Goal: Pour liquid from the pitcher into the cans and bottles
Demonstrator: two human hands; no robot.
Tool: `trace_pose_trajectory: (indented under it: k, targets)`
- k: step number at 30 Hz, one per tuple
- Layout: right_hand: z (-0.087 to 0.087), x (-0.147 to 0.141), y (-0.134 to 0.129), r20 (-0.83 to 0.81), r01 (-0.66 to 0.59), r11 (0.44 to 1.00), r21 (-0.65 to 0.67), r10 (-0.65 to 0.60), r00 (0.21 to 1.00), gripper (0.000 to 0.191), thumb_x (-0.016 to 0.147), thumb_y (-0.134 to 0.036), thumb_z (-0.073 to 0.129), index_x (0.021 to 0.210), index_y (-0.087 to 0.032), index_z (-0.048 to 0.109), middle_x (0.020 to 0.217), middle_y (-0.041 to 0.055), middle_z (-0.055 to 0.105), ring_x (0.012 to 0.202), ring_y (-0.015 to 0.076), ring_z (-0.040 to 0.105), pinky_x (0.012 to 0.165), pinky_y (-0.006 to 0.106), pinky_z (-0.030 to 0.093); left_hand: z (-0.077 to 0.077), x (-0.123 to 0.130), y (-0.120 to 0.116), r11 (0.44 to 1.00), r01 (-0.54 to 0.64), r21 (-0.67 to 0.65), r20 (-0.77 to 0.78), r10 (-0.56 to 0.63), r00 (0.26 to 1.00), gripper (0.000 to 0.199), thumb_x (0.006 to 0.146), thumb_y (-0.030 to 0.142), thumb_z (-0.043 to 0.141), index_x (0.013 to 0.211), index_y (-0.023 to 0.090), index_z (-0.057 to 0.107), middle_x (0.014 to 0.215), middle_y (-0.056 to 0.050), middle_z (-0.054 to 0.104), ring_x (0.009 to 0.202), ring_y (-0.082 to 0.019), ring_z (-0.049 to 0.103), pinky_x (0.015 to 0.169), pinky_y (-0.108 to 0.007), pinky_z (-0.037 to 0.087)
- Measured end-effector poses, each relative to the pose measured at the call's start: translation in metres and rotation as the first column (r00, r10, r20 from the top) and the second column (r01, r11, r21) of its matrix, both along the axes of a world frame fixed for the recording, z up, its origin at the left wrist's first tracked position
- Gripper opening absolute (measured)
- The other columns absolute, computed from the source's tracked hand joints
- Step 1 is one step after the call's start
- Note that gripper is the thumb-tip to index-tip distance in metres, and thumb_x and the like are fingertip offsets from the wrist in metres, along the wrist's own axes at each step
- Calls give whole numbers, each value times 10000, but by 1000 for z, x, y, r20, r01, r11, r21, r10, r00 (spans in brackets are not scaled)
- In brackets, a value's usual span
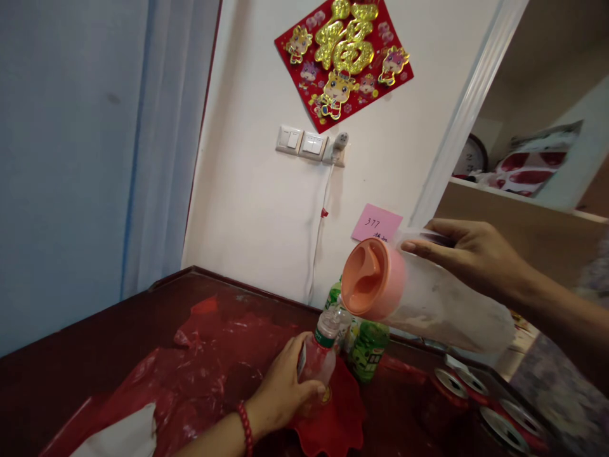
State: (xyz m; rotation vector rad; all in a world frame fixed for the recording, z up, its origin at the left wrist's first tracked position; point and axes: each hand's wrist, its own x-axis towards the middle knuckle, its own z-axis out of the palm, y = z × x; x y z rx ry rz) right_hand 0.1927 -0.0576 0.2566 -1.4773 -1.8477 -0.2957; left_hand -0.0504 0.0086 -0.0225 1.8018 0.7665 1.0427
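My left hand (285, 384), with a red bead bracelet at the wrist, is wrapped round a clear plastic bottle (320, 362) that has a green neck ring and an uncapped mouth. The bottle stands upright over a red mat (340, 412). In my right hand (469, 251) is the handle of a translucent pitcher (442, 308) with a pink-orange lid (373, 279). Tilted almost level, the pitcher points its lid left, above and just right of the bottle's mouth. No stream of liquid can be made out between them.
Green-labelled bottles (368, 352) stand right behind the held bottle. Several open red cans (447, 393) are at the lower right. Crumpled red plastic (190, 374) and a white sheet (121, 435) lie left. A cord (318, 241) hangs down the wall.
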Motion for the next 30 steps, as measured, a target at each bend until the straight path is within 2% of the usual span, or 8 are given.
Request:
trace_pose_trajectory:
  k: [3, 12, 30]
  targets:
    - [1, -1, 0, -17, 16, 999, -40, -16, 1000, 703, 697, -875, 643, 765, -176, 673, 671, 27, 557, 584, 167, 447, 488, 270, 302, 0, 1, -1, 1000, -10, -13, -15, 10, 1000, 798, 633, 143, 703, 1399, 206, 490, 1440, -99, 569, 1332, -296, 497, 1171, -390, 340]
    - [-1, -3, 3, -20, 20, 999, -39, -21, 1000, 680, 695, -857, 643, 737, -178, 664, 642, 22, 536, 581, 165, 441, 492, 265, 279, -1, 0, 0, 1000, -5, -1, -12, 5, 1000, 811, 642, 176, 718, 1415, 181, 472, 1452, -114, 556, 1339, -294, 490, 1173, -379, 330]
    - [-2, -6, 3, -9, 24, 999, -38, -24, 1000, 679, 692, -852, 638, 698, -174, 629, 621, 15, 494, 569, 161, 431, 492, 266, 262, -2, 0, 1, 1000, -5, -1, -13, 5, 1000, 801, 630, 161, 707, 1398, 207, 485, 1444, -102, 566, 1328, -293, 497, 1172, -401, 333]
